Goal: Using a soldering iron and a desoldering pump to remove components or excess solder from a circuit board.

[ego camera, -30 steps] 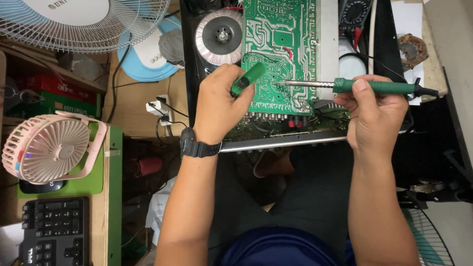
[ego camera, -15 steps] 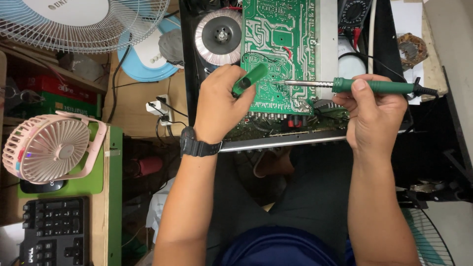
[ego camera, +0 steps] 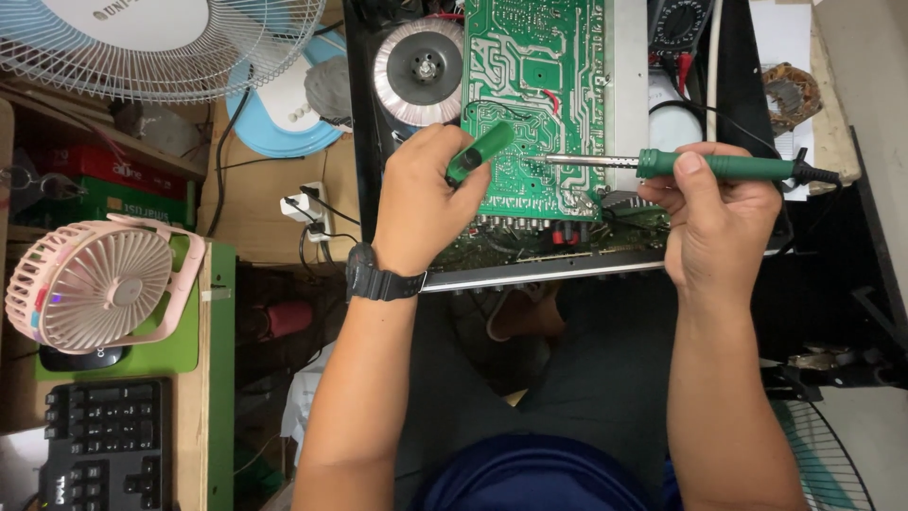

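Head cam, R hand [ego camera: 719, 222] w/ soldering iron [ego camera: 681, 166] over circuit board [ego camera: 534, 95], L hand [ego camera: 426, 203] at board edge

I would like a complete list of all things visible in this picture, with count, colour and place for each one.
circuit board: 1, green, top centre, inside the open chassis
toroidal transformer: 1, silver, left of the board
soldering iron: 1, green handle, metal tip over the board
green tool: 1, green, over the board's left edge
multimeter: 1, dark, top right
large fan: 1, white, top left
small fan: 1, pink, left
keyboard: 1, black, bottom left
power plug: 1, white, left of the chassis
wristwatch: 1, black, left wrist
left hand: 1, holds the green tool
right hand: 1, holds the soldering iron
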